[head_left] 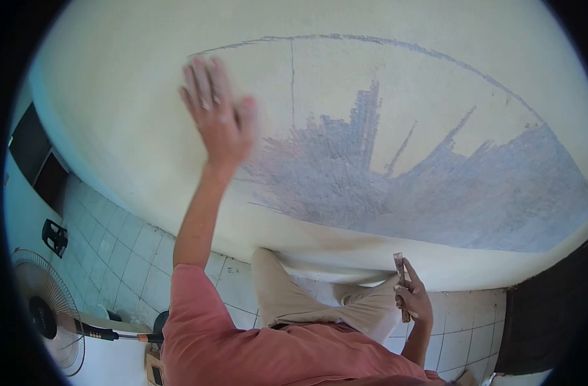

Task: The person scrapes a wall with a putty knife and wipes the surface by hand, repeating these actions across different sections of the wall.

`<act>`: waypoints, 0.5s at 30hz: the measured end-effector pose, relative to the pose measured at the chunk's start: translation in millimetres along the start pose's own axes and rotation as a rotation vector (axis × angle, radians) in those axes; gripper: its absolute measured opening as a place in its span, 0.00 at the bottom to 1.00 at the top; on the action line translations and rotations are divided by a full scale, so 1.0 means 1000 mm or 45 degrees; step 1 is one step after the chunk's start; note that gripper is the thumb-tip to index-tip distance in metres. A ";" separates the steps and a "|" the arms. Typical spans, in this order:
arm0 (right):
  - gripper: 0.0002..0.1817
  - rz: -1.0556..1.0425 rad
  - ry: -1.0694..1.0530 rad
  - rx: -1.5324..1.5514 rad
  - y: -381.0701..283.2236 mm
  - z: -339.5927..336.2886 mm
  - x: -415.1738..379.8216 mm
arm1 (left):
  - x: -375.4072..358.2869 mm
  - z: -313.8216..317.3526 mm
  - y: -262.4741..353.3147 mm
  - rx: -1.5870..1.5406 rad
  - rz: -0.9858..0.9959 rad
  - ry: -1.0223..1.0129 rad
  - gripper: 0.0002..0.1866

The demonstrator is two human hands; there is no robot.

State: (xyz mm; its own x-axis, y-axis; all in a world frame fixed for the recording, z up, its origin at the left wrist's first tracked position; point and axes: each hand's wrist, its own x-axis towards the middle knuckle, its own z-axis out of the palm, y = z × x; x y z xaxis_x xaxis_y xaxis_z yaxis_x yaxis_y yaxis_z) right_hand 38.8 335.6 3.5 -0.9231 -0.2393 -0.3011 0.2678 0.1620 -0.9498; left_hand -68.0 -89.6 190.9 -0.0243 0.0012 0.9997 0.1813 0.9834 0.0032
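My left hand [218, 112] is raised against the pale wall [126, 83], fingers stretched out and slightly blurred, with nothing held. Just right of it, a rough grey-purple patch [345, 174] spreads across the wall, its upper edge jagged. A thin dark curved line arches above the patch, and a vertical line drops from it. Low on the right, near my leg, my right hand [415, 297] is wrapped round a narrow, smeared tool [400, 270] that points upward, away from the wall's patch.
A standing fan [46, 315] is at the lower left, with a small black stool [54, 238] above it. Pale floor tiles [123, 248] run along the wall's foot. A dark panel [544, 309] stands at the lower right.
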 end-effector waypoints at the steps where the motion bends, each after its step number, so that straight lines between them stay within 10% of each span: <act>1: 0.40 -0.030 -0.056 -0.043 -0.008 0.002 0.004 | -0.013 0.002 0.009 -0.010 0.077 -0.063 0.36; 6: 0.37 -0.110 -0.213 -0.167 -0.021 0.012 0.013 | -0.074 0.011 0.048 0.081 0.926 -0.466 0.37; 8: 0.33 -0.096 -0.239 -0.230 -0.018 0.014 0.011 | -0.047 0.008 0.033 0.125 0.945 -0.451 0.37; 11: 0.29 0.107 -0.339 -0.202 0.017 0.003 0.037 | 0.015 0.026 0.010 0.111 0.300 -0.259 0.39; 15: 0.28 0.119 -0.353 -0.106 0.016 0.001 0.033 | 0.001 0.046 0.037 0.069 0.298 -0.174 0.37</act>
State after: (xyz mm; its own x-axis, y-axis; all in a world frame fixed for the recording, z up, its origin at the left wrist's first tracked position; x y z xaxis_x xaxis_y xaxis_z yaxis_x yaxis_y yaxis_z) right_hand 13.1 329.4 -21.6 -0.7817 -0.4701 -0.4098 0.3142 0.2707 -0.9099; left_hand -106.8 -44.6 191.4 -0.1206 0.2502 0.9607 0.1449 0.9618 -0.2323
